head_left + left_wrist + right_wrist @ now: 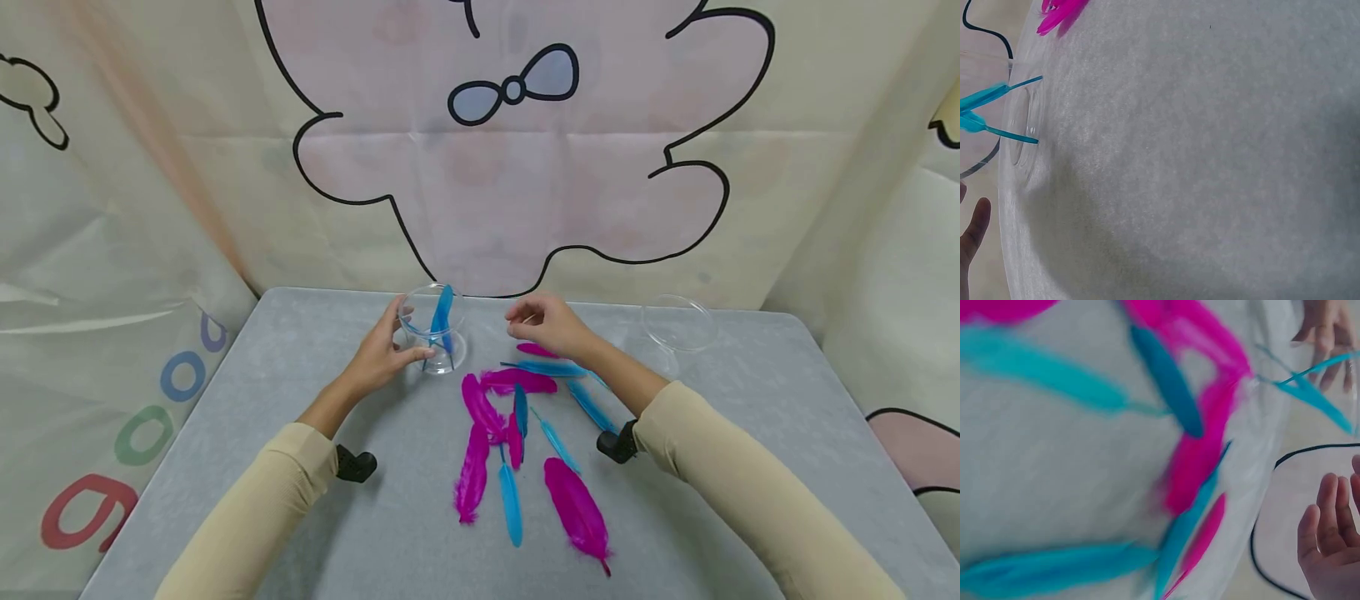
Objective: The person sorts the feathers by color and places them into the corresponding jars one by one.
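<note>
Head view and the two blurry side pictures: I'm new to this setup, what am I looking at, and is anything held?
No machine here: a person's two bare hands. The big picture comes from a head-worn camera; the other two from cameras on each wrist, hence the tilted close-ups. On the grey table lie loose pink feathers and blue feathers. The left hand grips a clear cup with blue feathers standing in it. The right hand hovers over the pile, holding nothing visible. A second clear cup stands empty to the right.
</note>
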`<action>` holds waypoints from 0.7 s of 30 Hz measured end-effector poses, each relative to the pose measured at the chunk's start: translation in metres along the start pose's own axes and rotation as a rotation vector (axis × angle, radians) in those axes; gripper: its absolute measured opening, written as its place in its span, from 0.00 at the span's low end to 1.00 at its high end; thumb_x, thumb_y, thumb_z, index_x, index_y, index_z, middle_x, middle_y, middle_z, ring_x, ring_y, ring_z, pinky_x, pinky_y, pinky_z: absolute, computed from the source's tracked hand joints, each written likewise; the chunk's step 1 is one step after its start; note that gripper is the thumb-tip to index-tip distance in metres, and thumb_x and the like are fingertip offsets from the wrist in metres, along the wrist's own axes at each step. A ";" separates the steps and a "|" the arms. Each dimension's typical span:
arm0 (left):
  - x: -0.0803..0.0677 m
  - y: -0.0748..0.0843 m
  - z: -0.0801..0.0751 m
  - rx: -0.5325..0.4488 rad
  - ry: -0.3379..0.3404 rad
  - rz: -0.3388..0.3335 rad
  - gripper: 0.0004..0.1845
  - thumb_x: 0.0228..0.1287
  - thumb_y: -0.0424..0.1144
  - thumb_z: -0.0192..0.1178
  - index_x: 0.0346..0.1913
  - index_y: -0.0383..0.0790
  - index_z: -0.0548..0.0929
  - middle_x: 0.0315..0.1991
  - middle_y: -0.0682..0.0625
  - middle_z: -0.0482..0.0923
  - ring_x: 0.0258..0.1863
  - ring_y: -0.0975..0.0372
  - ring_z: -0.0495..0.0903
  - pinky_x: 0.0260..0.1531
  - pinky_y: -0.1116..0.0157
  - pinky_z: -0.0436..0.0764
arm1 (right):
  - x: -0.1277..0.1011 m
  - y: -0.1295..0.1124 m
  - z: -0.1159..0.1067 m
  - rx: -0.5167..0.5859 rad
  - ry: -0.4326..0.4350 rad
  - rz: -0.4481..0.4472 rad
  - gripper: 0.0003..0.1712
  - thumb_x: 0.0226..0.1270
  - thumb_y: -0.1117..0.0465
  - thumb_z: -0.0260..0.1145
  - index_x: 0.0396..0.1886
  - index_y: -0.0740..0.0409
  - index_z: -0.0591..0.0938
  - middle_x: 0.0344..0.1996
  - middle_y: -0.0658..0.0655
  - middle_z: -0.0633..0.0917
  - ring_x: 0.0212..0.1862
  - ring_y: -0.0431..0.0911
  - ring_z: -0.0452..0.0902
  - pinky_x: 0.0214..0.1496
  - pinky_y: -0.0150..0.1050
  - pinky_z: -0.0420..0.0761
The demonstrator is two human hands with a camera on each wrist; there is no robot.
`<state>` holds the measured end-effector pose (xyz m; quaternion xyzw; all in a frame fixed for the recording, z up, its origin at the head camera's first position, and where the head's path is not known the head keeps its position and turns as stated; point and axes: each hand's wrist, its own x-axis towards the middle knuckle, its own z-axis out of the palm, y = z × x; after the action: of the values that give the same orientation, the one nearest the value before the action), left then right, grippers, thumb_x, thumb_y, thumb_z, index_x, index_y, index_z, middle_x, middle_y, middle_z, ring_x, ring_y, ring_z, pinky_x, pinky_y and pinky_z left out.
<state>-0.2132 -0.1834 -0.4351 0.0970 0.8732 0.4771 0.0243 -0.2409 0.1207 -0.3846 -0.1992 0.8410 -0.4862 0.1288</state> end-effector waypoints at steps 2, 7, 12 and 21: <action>0.001 -0.001 -0.001 -0.001 -0.004 0.007 0.54 0.61 0.42 0.71 0.80 0.45 0.44 0.75 0.40 0.58 0.74 0.43 0.58 0.62 0.42 0.70 | -0.007 0.009 -0.006 -0.042 -0.024 0.014 0.13 0.69 0.62 0.67 0.50 0.64 0.82 0.44 0.59 0.84 0.46 0.52 0.80 0.52 0.45 0.81; 0.002 -0.002 -0.002 -0.005 -0.004 0.018 0.53 0.61 0.42 0.71 0.80 0.43 0.45 0.75 0.40 0.58 0.73 0.42 0.58 0.62 0.41 0.70 | -0.025 0.030 -0.019 -0.092 -0.052 0.044 0.17 0.69 0.63 0.67 0.53 0.67 0.81 0.45 0.60 0.84 0.45 0.52 0.80 0.49 0.39 0.81; 0.002 -0.002 -0.002 0.002 -0.002 0.017 0.53 0.61 0.42 0.71 0.80 0.44 0.45 0.75 0.39 0.58 0.74 0.42 0.58 0.63 0.41 0.70 | -0.041 0.048 -0.030 -0.098 -0.043 0.033 0.18 0.68 0.63 0.68 0.53 0.69 0.81 0.46 0.62 0.84 0.44 0.53 0.80 0.48 0.39 0.80; 0.002 -0.001 -0.001 0.009 0.000 0.013 0.53 0.61 0.43 0.72 0.79 0.46 0.46 0.75 0.40 0.58 0.74 0.42 0.58 0.62 0.41 0.70 | -0.059 0.069 -0.040 -0.097 -0.049 0.066 0.20 0.67 0.63 0.70 0.55 0.68 0.81 0.45 0.62 0.85 0.43 0.51 0.81 0.47 0.34 0.80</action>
<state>-0.2155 -0.1847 -0.4348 0.1031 0.8746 0.4733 0.0208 -0.2198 0.2090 -0.4240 -0.1892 0.8662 -0.4354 0.1557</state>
